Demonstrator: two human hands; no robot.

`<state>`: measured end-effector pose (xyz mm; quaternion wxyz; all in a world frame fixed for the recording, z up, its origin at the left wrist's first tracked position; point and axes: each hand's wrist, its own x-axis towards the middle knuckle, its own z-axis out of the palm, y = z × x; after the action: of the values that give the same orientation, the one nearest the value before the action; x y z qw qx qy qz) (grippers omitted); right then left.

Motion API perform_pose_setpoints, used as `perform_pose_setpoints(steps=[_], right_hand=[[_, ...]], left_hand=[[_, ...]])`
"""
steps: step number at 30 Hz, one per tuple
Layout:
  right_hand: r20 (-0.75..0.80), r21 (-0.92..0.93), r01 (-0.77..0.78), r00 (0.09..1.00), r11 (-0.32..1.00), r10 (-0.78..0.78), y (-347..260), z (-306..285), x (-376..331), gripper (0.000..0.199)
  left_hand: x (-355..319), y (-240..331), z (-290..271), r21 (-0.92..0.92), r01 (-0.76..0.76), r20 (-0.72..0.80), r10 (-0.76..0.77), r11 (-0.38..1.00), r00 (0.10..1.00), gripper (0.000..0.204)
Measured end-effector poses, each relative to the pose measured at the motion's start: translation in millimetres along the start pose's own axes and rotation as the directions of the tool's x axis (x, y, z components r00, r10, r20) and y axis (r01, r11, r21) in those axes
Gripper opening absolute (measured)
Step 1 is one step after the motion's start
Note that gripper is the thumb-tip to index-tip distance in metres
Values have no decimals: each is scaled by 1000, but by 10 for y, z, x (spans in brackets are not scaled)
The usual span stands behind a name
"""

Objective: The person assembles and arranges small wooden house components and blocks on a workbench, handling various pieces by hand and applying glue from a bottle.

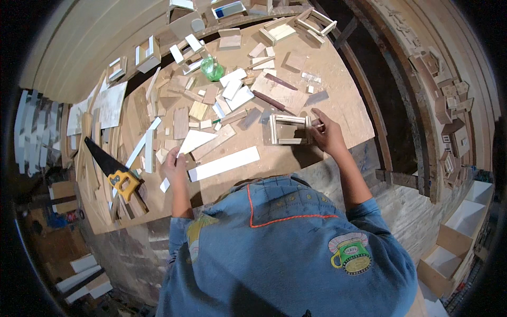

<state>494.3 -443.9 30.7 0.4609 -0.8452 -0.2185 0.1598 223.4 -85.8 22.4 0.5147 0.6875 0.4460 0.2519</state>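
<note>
The worktop's (353, 108) near edge is running slantwise beneath the person, whose blue shirt (285, 256) is covering its middle stretch. Its right edge is dropping off beside a dark gap crossed by beams (401, 90). The widest open room is lying on the right, where bare board is reaching from the right hand (330, 136) out to that edge and up past the loose wood. The left side is offering less room: long strips and a saw (115, 177) are crowding it, the yellow handle pointing toward the near edge. Across the centre, small blocks are lying scattered around a green bottle (212, 69), and two dark brown sticks (273, 102) are resting between the blocks and the open board.

The wooden frame (291, 141) is standing on the right half of the worktop, near its front edge, with a little bare board showing to its left. The right hand is gripping the frame's right side, its thumb and fingers set close together while one finger is lifting away above. The left hand (175, 165) is resting well apart from it, half curled, just beside the tip of a white triangle (195, 141) and the end of a white strip (224, 164). Its fingertips are blending with the pieces there, so whether it is pinching anything I cannot tell.
</note>
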Motion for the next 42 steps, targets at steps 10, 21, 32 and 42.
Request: perform_pose_setpoints(steps=[10, 21, 32, 42], right_hand=[[-99, -383, 366, 896, 848, -432, -334, 23, 88, 47], [38, -487, 321, 937, 812, -348, -373, 45, 528, 48], [-167, -533, 180, 936, 827, -311, -300, -172, 1485, 60], [63, -118, -24, 998, 993, 32, -566, -162, 1843, 64]], left_hand=[[-171, 128, 167, 266, -201, -55, 223, 943, 973, 32], [-290, 145, 206, 405, -435, -32, 488, 804, 872, 38], [-440, 470, 289, 411, -521, 79, 540, 748, 838, 33], [-592, 858, 418, 336, -700, 327, 620, 630, 714, 33]])
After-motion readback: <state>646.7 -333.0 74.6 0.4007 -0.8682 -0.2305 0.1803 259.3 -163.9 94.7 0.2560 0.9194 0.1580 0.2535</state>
